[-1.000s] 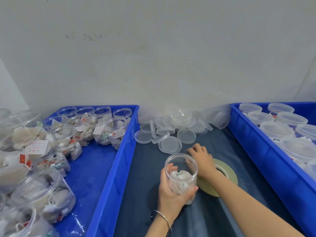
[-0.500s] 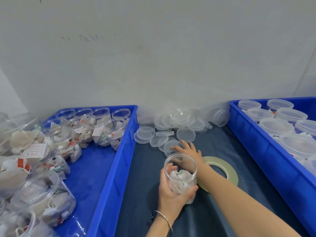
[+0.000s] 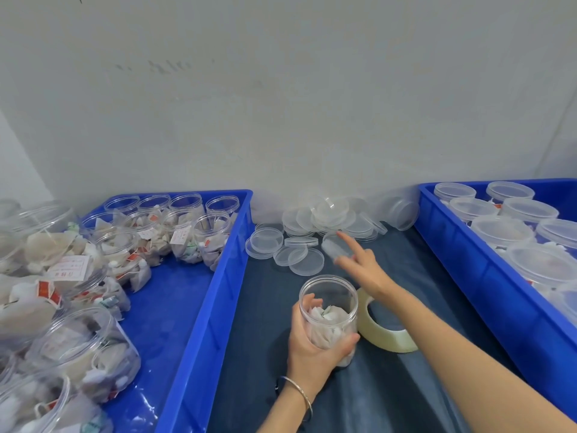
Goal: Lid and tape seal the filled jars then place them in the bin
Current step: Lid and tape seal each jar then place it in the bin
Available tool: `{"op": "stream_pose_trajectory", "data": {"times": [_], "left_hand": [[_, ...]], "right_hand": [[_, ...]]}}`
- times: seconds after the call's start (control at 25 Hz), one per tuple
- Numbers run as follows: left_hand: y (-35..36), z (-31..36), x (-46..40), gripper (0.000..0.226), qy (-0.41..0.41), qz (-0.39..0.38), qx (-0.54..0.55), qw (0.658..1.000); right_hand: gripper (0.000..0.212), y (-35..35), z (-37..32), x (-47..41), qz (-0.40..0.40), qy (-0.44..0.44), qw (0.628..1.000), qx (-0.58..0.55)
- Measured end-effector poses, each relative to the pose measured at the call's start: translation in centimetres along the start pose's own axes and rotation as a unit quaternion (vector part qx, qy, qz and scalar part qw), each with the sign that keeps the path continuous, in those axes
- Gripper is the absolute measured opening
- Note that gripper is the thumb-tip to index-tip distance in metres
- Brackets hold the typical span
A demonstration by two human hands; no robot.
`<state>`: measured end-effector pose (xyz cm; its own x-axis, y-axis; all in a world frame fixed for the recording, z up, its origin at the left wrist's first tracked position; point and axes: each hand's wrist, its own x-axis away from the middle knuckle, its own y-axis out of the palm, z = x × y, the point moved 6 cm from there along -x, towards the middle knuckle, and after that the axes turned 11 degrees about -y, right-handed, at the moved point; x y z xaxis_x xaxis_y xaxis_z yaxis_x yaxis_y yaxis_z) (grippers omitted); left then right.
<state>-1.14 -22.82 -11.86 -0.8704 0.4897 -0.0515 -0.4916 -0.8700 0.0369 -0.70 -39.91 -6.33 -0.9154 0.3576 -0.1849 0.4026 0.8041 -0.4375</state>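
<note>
Nearest the camera, the left hand (image 3: 312,348), a thin metal bangle (image 3: 299,393) on its wrist, is wrapped around an uncapped clear plastic jar (image 3: 329,317) that stands upright on the dark table (image 3: 265,307); the thumb presses the jar's near side and the fingers curl behind it. The jar is partly filled with white paper sachets. Just to its right a roll of clear tape (image 3: 385,331) lies on the table, tilted up at its near edge, with the right forearm passing over it.

Farther out, the right hand (image 3: 363,268) is raised above the table with its fingers spread, the index finger extended toward the lids. A single clear lid (image 3: 335,246) shows blurred at its fingertips; whether it is pinched or only touched I cannot tell.

Beyond, a loose pile of clear lids (image 3: 327,217) sits against the wall (image 3: 281,104), with several more scattered flat in front of it.

On the left, a blue bin (image 3: 203,307) holds open jars of sachets, some upright at the back, others lying on their sides. On the right, a second blue bin (image 3: 487,276) holds jars already lidded, standing upright in rows.
</note>
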Motion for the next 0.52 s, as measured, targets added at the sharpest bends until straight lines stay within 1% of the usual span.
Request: {"op": "stream_pose_trajectory", "data": {"times": [0.04,0.12,0.2,0.24,0.28,0.32,0.4,0.48,0.52], "left_hand": [[0.0,0.0,0.0,0.083,-0.001,0.0,-0.004,1.0],[0.1,0.2,0.1,0.082,-0.011,0.005,-0.006,1.0],[0.1,0.5,0.2,0.078,-0.012,0.007,-0.001,1.0],[0.0,0.6,0.3,0.076,-0.008,0.004,-0.001,1.0],[0.1,0.7,0.2,0.075,-0.002,-0.001,-0.002,1.0],[0.1,0.6,0.1,0.075,-0.003,-0.004,-0.014,1.0],[0.6,0.5,-0.1,0.069,-0.013,-0.027,-0.055,0.998],[1.3,0.2,-0.1,0.053,-0.011,-0.057,-0.118,0.991],[1.3,0.1,0.0,0.054,-0.006,-0.064,-0.144,0.987]], "right_hand": [[0.056,-0.4,-1.5,0.9,-0.03,-0.03,0.998,-0.035],[0.057,-0.9,-4.4,3.4,-0.11,-0.089,0.99,-0.024],[0.06,-1.0,-6.5,6.1,-0.172,-0.113,0.977,0.055],[0.06,-0.7,-7.1,7.3,-0.191,-0.122,0.966,0.124],[0.061,-0.3,-7.3,8.3,-0.197,-0.139,0.947,0.21],[0.063,0.3,-7.6,8.9,-0.187,-0.156,0.924,0.295],[0.059,1.9,-8.6,9.6,-0.129,-0.184,0.885,0.407],[0.057,3.6,-9.2,9.7,-0.067,-0.201,0.862,0.461],[0.055,4.3,-9.3,9.9,-0.048,-0.206,0.858,0.469]]}}
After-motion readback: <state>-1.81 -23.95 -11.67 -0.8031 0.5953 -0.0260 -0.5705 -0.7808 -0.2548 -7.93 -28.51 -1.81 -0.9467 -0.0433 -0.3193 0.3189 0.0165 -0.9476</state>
